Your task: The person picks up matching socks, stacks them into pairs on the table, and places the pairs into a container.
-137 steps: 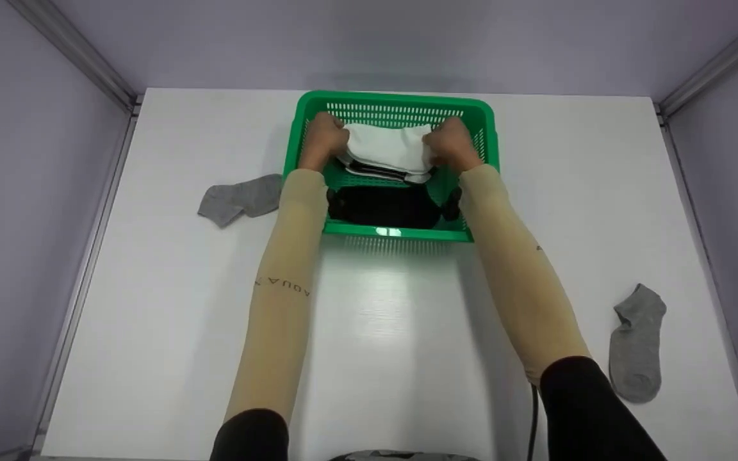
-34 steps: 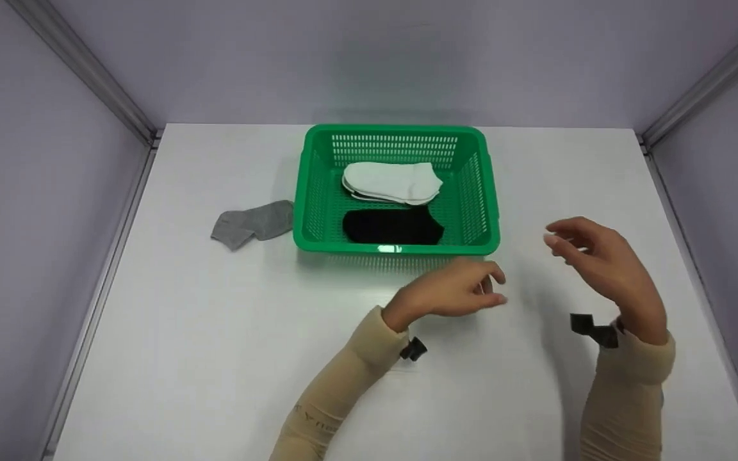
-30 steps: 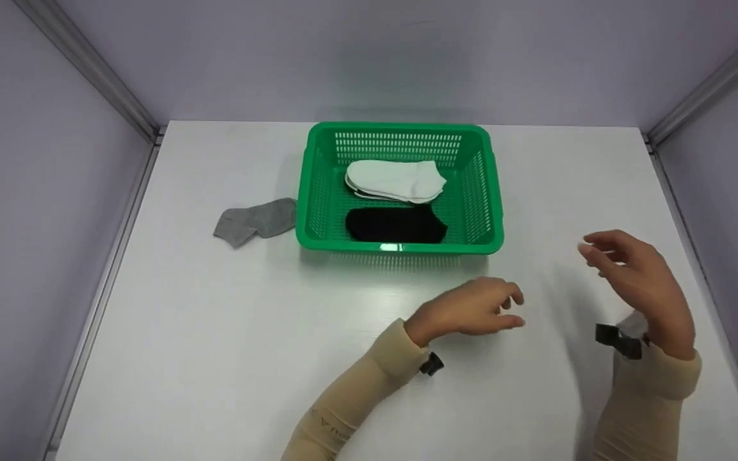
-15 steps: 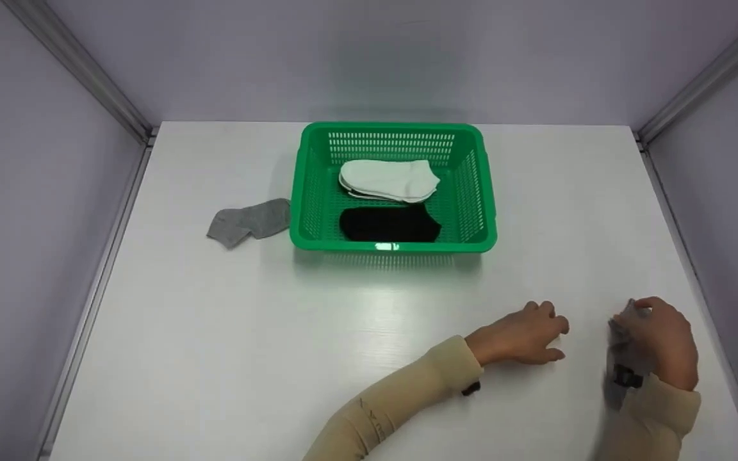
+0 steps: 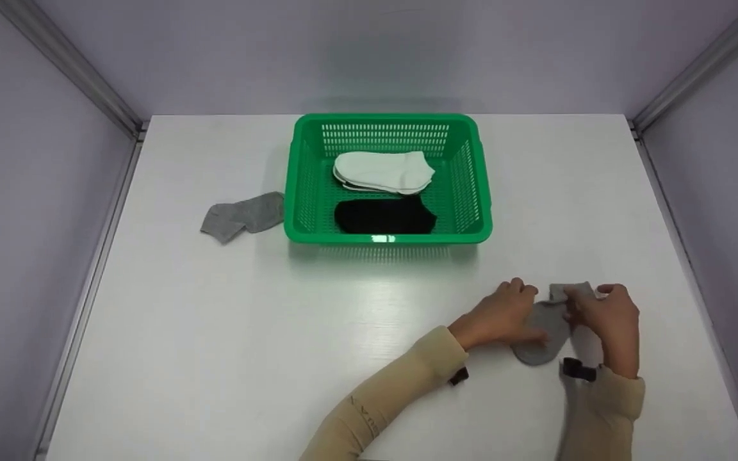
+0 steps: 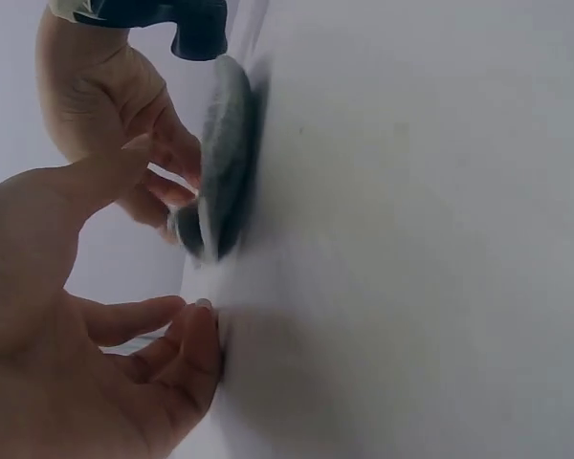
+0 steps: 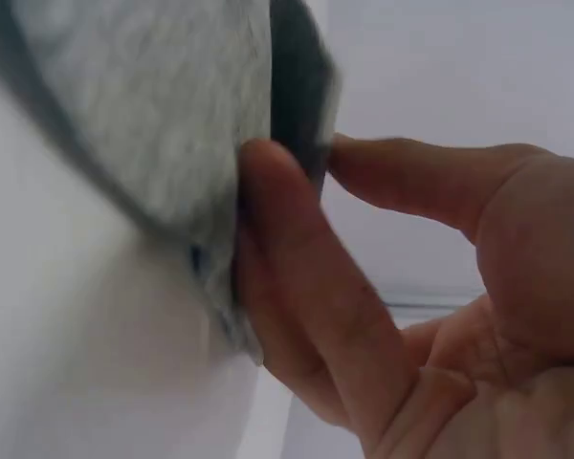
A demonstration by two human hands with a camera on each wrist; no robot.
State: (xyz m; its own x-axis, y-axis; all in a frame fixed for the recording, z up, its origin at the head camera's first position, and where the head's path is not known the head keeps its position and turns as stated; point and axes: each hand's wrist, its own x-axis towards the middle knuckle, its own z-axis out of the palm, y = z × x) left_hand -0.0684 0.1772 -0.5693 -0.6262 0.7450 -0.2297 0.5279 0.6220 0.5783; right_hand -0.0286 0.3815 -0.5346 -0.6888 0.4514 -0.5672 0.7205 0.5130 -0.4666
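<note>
A grey ankle sock [image 5: 543, 328] is at the right front of the white table. My right hand [image 5: 611, 321] pinches it near the cuff; in the right wrist view the sock's fabric [image 7: 163, 105] passes between thumb and fingers. My left hand [image 5: 500, 315] reaches in from the other side, thumb overlapping the sock in the head view. The left wrist view shows the left thumb and fingers [image 6: 196, 359] apart, fingertips at the tabletop, with the sock [image 6: 225, 158] just beyond them. A second grey sock [image 5: 241, 216] lies at the left, its toe end against the basket.
A green plastic basket [image 5: 388, 239] stands at the back middle. Inside it lie stacked white socks [image 5: 378, 169] at the rear and a black sock bundle [image 5: 382, 215] in front. Pale walls border the white table [image 5: 228, 358] at the back and both sides.
My hands have left the basket and moved to the right front. My right hand has taken hold of the grey sock there and brought it left, toward my left hand.
</note>
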